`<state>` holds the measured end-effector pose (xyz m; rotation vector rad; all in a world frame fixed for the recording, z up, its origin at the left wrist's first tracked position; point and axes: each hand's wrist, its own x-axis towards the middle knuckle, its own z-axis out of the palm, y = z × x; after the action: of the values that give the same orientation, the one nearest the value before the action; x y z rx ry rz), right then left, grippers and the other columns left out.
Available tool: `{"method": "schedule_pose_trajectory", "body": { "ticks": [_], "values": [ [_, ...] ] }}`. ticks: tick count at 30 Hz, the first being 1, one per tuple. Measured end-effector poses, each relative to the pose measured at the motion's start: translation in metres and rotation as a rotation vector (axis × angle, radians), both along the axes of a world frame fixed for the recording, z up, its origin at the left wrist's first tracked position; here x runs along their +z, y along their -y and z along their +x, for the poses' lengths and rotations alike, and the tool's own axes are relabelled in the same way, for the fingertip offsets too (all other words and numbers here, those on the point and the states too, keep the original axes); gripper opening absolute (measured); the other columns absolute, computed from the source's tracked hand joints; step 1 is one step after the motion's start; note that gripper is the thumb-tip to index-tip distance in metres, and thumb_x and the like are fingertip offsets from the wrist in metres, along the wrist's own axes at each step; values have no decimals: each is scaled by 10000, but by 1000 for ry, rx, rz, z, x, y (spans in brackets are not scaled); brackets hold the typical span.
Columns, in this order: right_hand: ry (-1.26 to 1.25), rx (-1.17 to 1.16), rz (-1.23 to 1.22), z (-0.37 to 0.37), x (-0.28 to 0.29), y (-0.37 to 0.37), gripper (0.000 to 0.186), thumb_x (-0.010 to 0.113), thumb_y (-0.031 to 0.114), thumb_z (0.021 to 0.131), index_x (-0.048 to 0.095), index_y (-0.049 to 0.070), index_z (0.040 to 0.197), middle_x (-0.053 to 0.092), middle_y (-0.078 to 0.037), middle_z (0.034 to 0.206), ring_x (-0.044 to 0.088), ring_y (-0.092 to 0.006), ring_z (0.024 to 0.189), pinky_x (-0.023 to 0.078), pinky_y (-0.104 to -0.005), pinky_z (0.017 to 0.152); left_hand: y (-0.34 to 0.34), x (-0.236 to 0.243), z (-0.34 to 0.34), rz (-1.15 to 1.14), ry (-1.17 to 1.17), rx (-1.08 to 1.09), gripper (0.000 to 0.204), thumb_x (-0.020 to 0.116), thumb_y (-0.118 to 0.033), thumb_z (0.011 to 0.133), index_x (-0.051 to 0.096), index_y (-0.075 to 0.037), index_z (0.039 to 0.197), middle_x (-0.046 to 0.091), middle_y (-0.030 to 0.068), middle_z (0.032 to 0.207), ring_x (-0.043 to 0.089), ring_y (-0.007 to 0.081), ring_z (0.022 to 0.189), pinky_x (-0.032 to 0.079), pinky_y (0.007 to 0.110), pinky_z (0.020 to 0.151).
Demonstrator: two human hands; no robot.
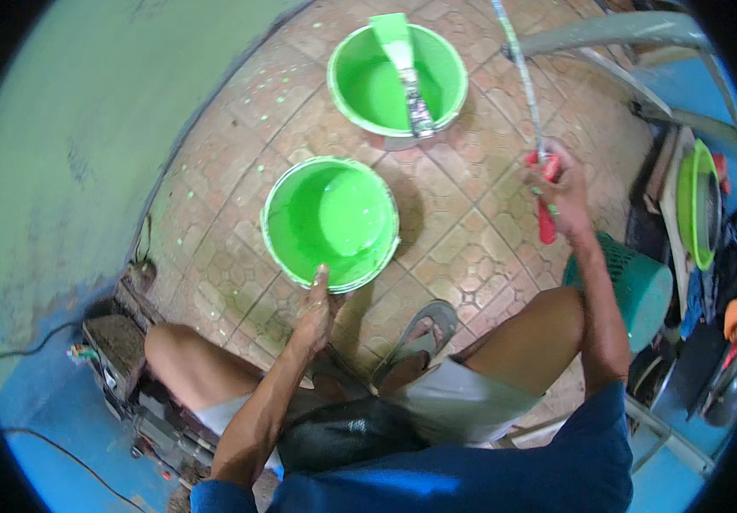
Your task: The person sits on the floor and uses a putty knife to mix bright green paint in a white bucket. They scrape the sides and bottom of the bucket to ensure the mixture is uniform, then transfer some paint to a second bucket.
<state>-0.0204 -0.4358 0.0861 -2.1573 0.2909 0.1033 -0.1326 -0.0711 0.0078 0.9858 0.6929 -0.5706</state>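
Note:
My left hand grips the near rim of a bucket, its thumb over the edge and its fingers hidden outside. Bright green paint coats the inside of this bucket and pools at its bottom. Held out to the right, my right hand is closed round the red handle of a tool with a long, thin, paint-smeared rod. The rod runs past the top of the view, so its far end is hidden. Farther off stands a second bucket holding green paint. A flat paint-covered brush or scraper lies across its rim.
Green drops spot the tiled floor. A green-painted wall rises on the left, above dark machinery. At right are a teal basket, a lime-green basin and a grey metal frame. My sandalled foot is below the near bucket.

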Motion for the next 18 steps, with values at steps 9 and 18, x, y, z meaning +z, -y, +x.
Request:
{"method": "schedule_pose_trajectory", "body": {
  "ticks": [9,18],
  "values": [
    [-73,-159,32,-45,35,-39,253,724,123,751,564,11,911,610,-77,755,570,-126,686,464,-278,646,-10,19,15,-133,-141,21,392,480,-97,920,364,36,1270,479,173,1257,532,278,1124,463,428,973],
    [-87,-204,52,-93,60,-45,304,695,133,758,547,-10,981,654,-151,812,655,-257,753,503,-346,701,-35,68,17,-132,-147,-44,384,478,-67,879,406,40,1241,539,158,1206,570,267,1076,477,400,963]
  ]
}}
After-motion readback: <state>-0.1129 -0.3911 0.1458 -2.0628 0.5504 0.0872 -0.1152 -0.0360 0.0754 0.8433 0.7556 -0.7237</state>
